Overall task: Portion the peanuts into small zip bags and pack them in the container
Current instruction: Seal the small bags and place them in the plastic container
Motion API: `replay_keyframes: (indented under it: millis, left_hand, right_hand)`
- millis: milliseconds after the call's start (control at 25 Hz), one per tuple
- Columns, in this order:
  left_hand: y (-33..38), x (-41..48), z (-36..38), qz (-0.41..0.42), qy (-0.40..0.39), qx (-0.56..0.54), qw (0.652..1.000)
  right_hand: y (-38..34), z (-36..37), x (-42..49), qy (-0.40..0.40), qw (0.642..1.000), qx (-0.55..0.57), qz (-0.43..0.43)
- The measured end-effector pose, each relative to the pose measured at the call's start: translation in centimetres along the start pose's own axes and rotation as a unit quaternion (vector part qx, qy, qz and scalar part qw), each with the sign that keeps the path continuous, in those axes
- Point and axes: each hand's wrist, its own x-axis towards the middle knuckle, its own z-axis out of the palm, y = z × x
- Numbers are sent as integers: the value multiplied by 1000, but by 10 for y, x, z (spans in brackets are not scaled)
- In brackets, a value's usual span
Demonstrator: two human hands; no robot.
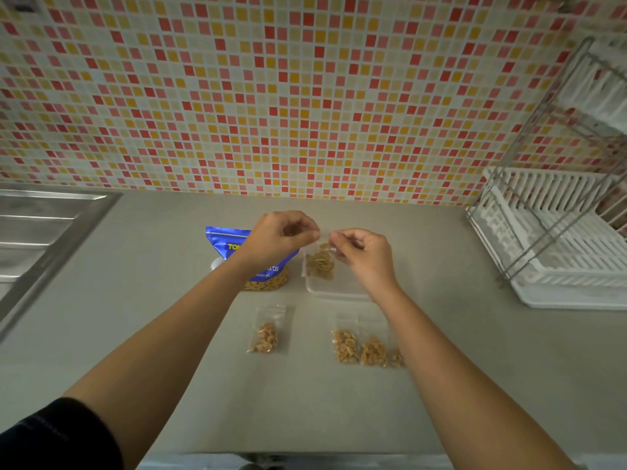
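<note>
head cam: l hand point(278, 240) & r hand point(364, 254) pinch zip bag point(320, 262) top over container point(339, 286).

Across the top of your view runs a wall of small mosaic tiles in red, pink, orange and cream point(271, 96). At the left edge sits a stainless steel sink drainboard point(44, 228). At the right stands a white plastic dish rack with a metal wire frame point(556, 239), resting on the plain grey countertop point(135, 283).
</note>
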Motion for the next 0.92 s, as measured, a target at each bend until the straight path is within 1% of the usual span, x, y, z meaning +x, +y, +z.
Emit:
replay_keyframes:
  millis: [120, 320, 480, 640, 920]
  left_hand:
    - [5, 3, -1, 41, -11, 89, 995]
    - [10, 6, 3, 48, 5, 122, 991]
    - [7, 8, 8, 56, 7, 180, 982]
    - [2, 8, 5, 47, 9, 193, 980]
    - [-4, 10, -2, 34, 11, 178, 983]
  right_hand:
    - [-4, 2, 0, 1, 1000, -14, -11]
    - [-4, 5, 1, 16, 998, -51, -37]
    - [-1, 12, -1, 64, 988, -125, -69]
    - [1, 10, -1, 91, 979, -153, -100]
    - [6, 3, 4, 88, 980, -153, -97]
